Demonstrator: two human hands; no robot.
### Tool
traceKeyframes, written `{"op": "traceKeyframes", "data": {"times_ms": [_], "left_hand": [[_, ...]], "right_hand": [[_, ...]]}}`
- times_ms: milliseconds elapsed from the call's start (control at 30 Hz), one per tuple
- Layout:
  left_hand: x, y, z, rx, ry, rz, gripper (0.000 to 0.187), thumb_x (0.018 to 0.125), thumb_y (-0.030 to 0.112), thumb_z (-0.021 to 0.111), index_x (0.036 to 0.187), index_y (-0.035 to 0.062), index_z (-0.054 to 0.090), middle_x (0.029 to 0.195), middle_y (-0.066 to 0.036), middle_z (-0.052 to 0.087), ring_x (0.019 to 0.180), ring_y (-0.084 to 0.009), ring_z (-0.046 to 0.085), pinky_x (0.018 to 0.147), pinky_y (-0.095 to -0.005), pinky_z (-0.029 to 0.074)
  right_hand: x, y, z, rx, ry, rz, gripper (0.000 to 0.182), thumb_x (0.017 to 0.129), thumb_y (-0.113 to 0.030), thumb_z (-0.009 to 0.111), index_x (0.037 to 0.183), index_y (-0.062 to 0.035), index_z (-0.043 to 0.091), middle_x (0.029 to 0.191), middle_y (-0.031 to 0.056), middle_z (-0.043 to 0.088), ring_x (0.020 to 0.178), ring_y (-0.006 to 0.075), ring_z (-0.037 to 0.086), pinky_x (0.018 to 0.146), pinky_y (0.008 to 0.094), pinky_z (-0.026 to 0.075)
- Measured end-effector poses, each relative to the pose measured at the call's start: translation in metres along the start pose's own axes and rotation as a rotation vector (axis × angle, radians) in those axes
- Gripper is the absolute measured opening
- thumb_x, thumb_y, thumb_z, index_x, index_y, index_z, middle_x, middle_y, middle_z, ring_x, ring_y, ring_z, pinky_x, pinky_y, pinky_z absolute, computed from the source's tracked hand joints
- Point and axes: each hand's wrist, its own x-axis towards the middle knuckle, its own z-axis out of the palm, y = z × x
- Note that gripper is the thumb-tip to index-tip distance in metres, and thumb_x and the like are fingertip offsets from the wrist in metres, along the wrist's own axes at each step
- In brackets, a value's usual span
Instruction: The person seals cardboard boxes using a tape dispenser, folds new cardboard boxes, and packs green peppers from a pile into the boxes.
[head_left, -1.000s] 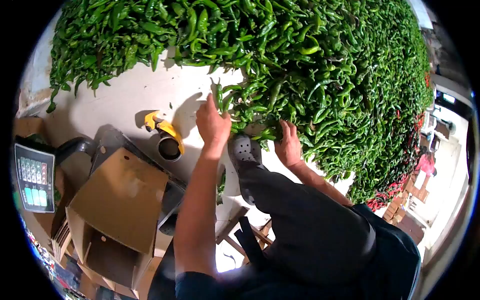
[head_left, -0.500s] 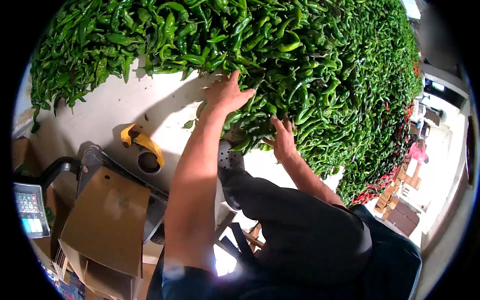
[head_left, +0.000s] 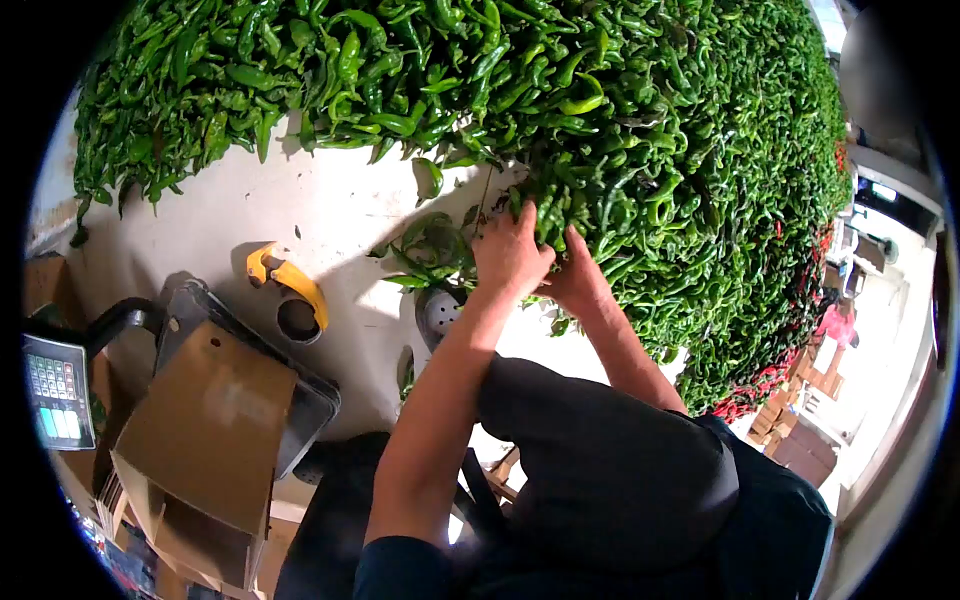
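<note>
A large heap of green peppers (head_left: 660, 150) spreads over the pale floor (head_left: 290, 200). My left hand (head_left: 511, 255) is at the near edge of the heap, its fingers bent down among the peppers. Close beside it on the right, my right hand (head_left: 578, 278) rests against the same edge, with its fingertips partly hidden by peppers and the left hand. What either hand holds, if anything, cannot be made out. A few loose peppers (head_left: 430, 250) lie left of my left hand, near a grey perforated shoe (head_left: 440, 310).
A yellow tape dispenser (head_left: 298, 290) lies on the floor at the left. Below it are a cardboard box (head_left: 210, 420) on a dark frame and a scale display (head_left: 58, 392). Red peppers (head_left: 745, 397) border the heap at the right. Farther off is a person in pink (head_left: 836, 325).
My left hand has moved right and down, close to my right hand. Several peppers now lie loose on the floor to its left, and the shoe shows farther left.
</note>
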Motion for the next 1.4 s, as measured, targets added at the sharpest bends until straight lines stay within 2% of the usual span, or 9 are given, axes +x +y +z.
{"op": "traceKeyframes", "data": {"times_ms": [133,300,433,600,767,933,1033,1200,1400], "left_hand": [[-0.038,0.011,0.006,-0.116,-0.015,0.051,0.072,0.072,0.024,0.072,0.140,0.0198,0.051,0.115,-0.018,0.059,0.097,-0.0371,0.063,0.080,-0.0518,0.054],[-0.065,0.008,0.024,-0.009,0.196,0.077,0.079,0.071,0.022,0.072,0.146,0.0265,0.046,0.136,-0.020,0.051,0.106,-0.0418,0.062,0.082,-0.0540,0.053],[-0.031,-0.005,0.012,-0.644,-0.072,-0.114,0.086,0.072,0.012,0.070,0.151,0.0220,0.036,0.144,-0.025,0.043,0.119,-0.0453,0.054,0.097,-0.0477,0.050],[-0.057,0.017,-0.040,-0.668,0.093,0.094,0.079,0.069,0.006,0.072,0.143,0.0138,0.047,0.134,-0.019,0.055,0.122,-0.0369,0.056,0.102,-0.0410,0.047],[-0.091,0.042,-0.118,-0.669,0.333,0.244,0.076,0.069,0.000,0.078,0.139,0.0118,0.051,0.125,-0.015,0.058,0.115,-0.0326,0.059,0.098,-0.0400,0.048],[-0.140,0.071,-0.211,-0.626,0.529,0.303,0.075,0.068,-0.003,0.073,0.138,0.0102,0.052,0.136,-0.021,0.051,0.122,-0.0416,0.055,0.099,-0.0432,0.049],[-0.174,0.075,-0.254,-0.574,0.771,0.443,0.076,0.071,-0.007,0.074,0.141,0.0051,0.048,0.127,-0.013,0.056,0.118,-0.0253,0.058,0.098,-0.0355,0.049],[-0.271,0.051,-0.359,-0.381,0.851,0.535,0.087,0.070,-0.005,0.078,0.146,0.0030,0.038,0.141,-0.013,0.049,0.128,-0.0227,0.051,0.107,-0.0356,0.043],[-0.419,-0.033,-0.439,-0.094,0.699,0.422,0.083,0.071,-0.001,0.083,0.143,0.0038,0.043,0.137,-0.012,0.054,0.122,-0.0214,0.055,0.105,-0.0371,0.045]], "right_hand": [[-0.006,-0.007,-0.017,-0.013,-0.251,0.045,0.070,0.099,-0.051,0.047,0.154,-0.0118,0.028,0.156,0.0181,0.033,0.136,0.0349,0.043,0.111,0.0562,0.037],[-0.023,0.001,-0.020,-0.218,-0.381,-0.004,0.066,0.101,-0.046,0.043,0.154,-0.0104,0.027,0.155,0.0172,0.036,0.138,0.0372,0.042,0.111,0.0573,0.036],[-0.015,-0.006,0.003,-0.382,-0.283,0.051,0.058,0.102,-0.039,0.043,0.148,-0.0044,0.033,0.147,0.0232,0.043,0.128,0.0399,0.051,0.103,0.0618,0.045],[-0.056,-0.005,0.032,-0.375,-0.196,-0.125,0.040,0.100,-0.028,0.051,0.131,-0.0012,0.052,0.111,0.0128,0.063,0.096,0.0254,0.065,0.084,0.0463,0.057],[-0.121,-0.018,0.102,-0.617,-0.286,-0.376,0.032,0.098,-0.021,0.058,0.123,-0.0014,0.060,0.114,0.0052,0.065,0.101,0.0152,0.061,0.089,0.0323,0.052],[-0.206,-0.037,0.189,-0.854,-0.559,-0.612,0.066,0.100,-0.017,0.058,0.156,-0.0026,0.027,0.137,0.0054,0.056,0.124,0.0140,0.050,0.109,0.0318,0.038],[-0.259,-0.035,0.241,-0.932,-0.760,-0.705,0.068,0.100,-0.016,0.058,0.156,-0.0008,0.023,0.139,0.0080,0.053,0.126,0.0147,0.049,0.110,0.0315,0.037],[-0.343,0.015,0.325,-0.967,-1.091,-0.817,0.079,0.098,-0.023,0.062,0.156,0.0025,0.015,0.140,0.0134,0.051,0.124,0.0165,0.050,0.106,0.0298,0.040],[-0.374,0.104,0.381,-1.413,-1.361,-1.278,0.093,0.089,-0.021,0.068,0.153,0.0086,0.007,0.142,0.0375,0.039,0.132,0.0470,0.045,0.113,0.0412,0.037]]}}
